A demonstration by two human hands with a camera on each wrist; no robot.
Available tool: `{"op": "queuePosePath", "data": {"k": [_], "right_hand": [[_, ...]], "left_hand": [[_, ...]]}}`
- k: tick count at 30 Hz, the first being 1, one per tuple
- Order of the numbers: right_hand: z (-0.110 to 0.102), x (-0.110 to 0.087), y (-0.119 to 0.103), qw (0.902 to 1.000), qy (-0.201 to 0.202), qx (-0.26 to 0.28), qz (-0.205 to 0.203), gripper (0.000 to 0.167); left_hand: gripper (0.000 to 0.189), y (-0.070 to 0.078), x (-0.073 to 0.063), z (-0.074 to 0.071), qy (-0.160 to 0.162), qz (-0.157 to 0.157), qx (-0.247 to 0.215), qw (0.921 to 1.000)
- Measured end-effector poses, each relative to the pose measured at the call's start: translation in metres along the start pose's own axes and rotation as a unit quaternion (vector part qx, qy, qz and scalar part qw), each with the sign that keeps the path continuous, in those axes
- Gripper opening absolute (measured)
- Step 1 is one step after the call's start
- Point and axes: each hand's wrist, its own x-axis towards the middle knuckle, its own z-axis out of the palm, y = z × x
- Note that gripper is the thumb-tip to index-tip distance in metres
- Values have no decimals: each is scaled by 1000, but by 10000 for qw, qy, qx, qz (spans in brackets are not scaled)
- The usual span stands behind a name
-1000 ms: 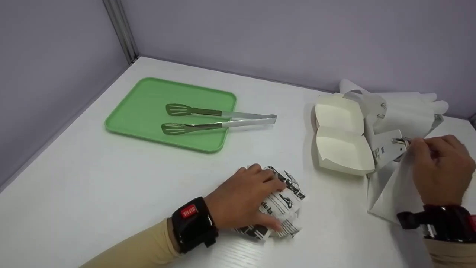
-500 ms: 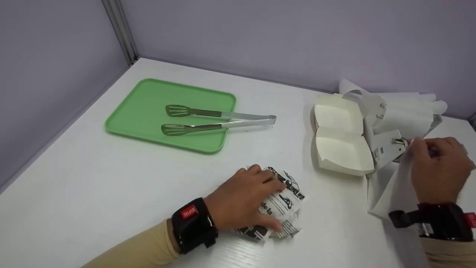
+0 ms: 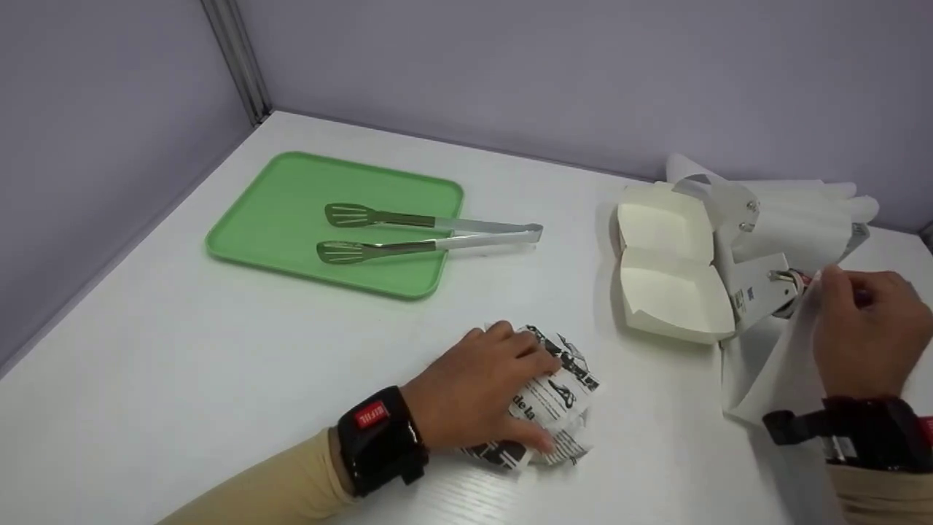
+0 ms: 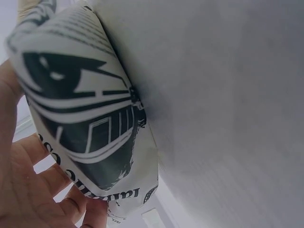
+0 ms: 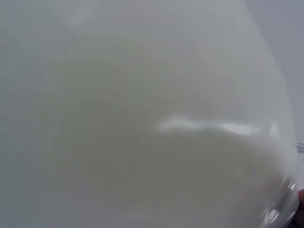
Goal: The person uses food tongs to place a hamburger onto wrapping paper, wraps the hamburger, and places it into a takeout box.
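My left hand (image 3: pixel 474 394) holds a package wrapped in newsprint-patterned paper (image 3: pixel 550 401), low on the white table. In the left wrist view the thumb and fingers curl round the wrapped package (image 4: pixel 90 118); its contents are hidden. At the right, my right hand (image 3: pixel 871 328) pinches a translucent white plastic sheet (image 3: pixel 780 372) between thumb and curled fingers, beside a metal bracket (image 3: pixel 762 288) with a ring-like fitting. That plastic sheet (image 5: pixel 142 95) fills most of the right wrist view, hiding nearly all of the hand.
An open white takeout box (image 3: pixel 674 295) stands left of the bracket. Behind it lie white rolled sheets (image 3: pixel 794 211). Slotted tongs (image 3: pixel 481 239) lie across the right edge of a green tray (image 3: pixel 291 189). Walls border the table at the back and left.
My right hand has shifted slightly to the right with the plastic sheet, showing more of the fitting on the bracket. The left hand and the wrapped package stay in place.
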Motion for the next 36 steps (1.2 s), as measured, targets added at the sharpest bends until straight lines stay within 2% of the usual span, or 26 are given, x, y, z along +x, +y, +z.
{"op": "queuePosePath", "data": {"k": [6,20,23,29,31,36], "right_hand": [[-2,1,1,9994,-30,82,344,47],[-3,1,-1,9985,47,258,473,47],[-2,-3,-4,9992,208,149,317,47],[0,-12,-8,9963,716,-97,-461,47],[-1,-12,-8,9961,742,-130,-464,48],[-1,-7,-4,9983,571,-73,-128,46]], "left_hand": [[82,0,0,-1,-12,-10,-36,10000],[81,0,0,0,43,36,37,10000],[81,0,0,1,91,73,63,9999],[81,-2,-1,2,171,132,58,9997],[81,-2,-1,2,142,119,51,9998],[81,-1,0,0,91,88,46,9999]]}}
